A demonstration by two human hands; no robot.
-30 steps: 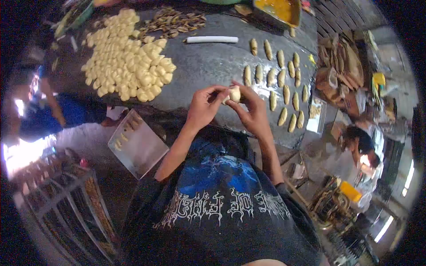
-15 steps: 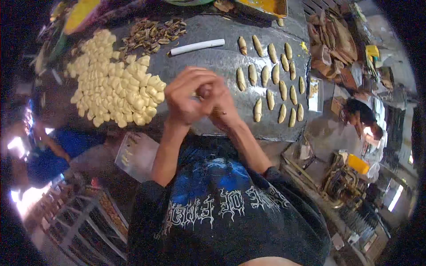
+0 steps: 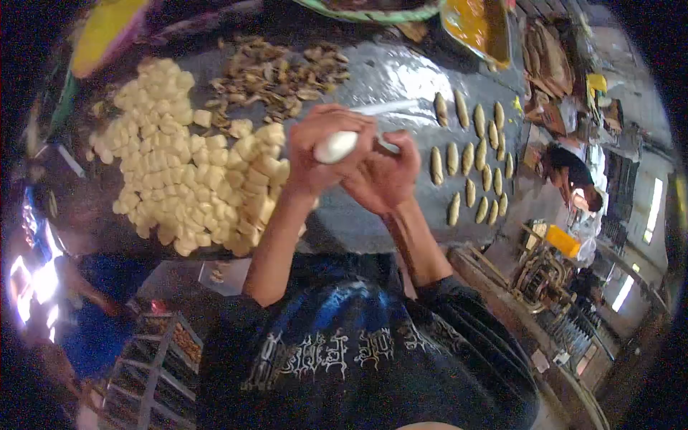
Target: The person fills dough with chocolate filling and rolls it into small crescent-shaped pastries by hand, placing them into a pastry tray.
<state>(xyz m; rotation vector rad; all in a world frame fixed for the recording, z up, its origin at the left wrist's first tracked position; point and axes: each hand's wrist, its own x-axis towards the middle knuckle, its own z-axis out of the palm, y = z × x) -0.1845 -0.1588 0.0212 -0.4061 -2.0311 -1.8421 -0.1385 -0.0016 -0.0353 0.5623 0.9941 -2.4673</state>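
Note:
My left hand [image 3: 313,152] is closed around a smooth, pale oval piece of dough [image 3: 337,147], which shows between the fingers. Beside it, my right hand [image 3: 390,172] touches the left, palm partly showing and thumb held apart from the other fingers. A large heap of pale dough pieces [image 3: 175,158] lies to the left of my hands. Behind them is a pile of brown, sliced-looking filling pieces [image 3: 279,75]. Just past my fingers rests a white rod [image 3: 394,107], partly hidden by the left hand. Finished-looking elongated rolls [image 3: 468,158] lie in loose rows on the right.
Everything lies on a dark metal-looking table [image 3: 358,222]. A tray of orange liquid [image 3: 476,29] stands at the back right, and a green-rimmed container [image 3: 373,14] at the back. Another person [image 3: 573,175] is bent over at the far right. A rack [image 3: 154,358] stands lower left.
A brown lump showed between my hands before; now pale dough shows there. My right hand has opened and shifted slightly right. The camera view has tilted and moved.

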